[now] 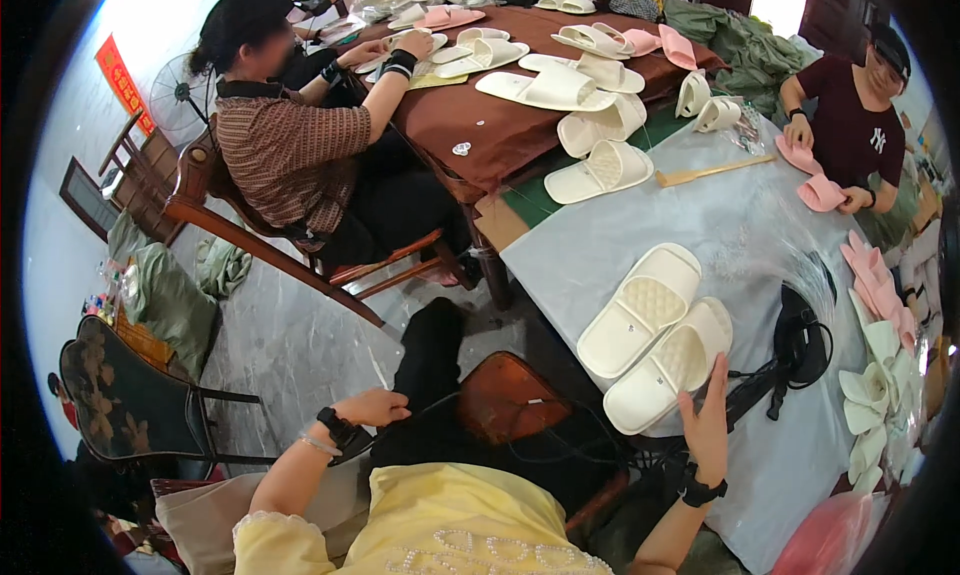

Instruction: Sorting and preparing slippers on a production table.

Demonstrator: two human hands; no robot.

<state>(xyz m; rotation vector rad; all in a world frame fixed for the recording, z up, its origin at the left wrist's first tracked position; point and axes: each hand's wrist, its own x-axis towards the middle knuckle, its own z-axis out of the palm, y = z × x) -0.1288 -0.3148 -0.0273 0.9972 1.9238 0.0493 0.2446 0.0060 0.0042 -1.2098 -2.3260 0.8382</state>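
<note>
Two cream slippers with quilted insoles lie side by side on the grey table cover before me. The nearer slipper (pixel 668 370) partly overlaps the left slipper (pixel 640 310). My right hand (pixel 708 425) is at the nearer slipper's right edge, fingers stretched and thumb apart, touching its side without wrapping round it. Low over my lap, away from the table, my left hand (pixel 375 407) has its fingers curled together. A thin dark cable passes close by it; whether the fingers hold anything is hidden.
More cream slippers (pixel 600 172) crowd the brown-covered table (pixel 440 130). A wooden stick (pixel 715 170) and a black bag (pixel 800 335) lie on the grey cover. Pink slippers (pixel 880 280) line the right edge. Co-workers handle slippers at left and right. A wooden chair (pixel 270 245) stands left.
</note>
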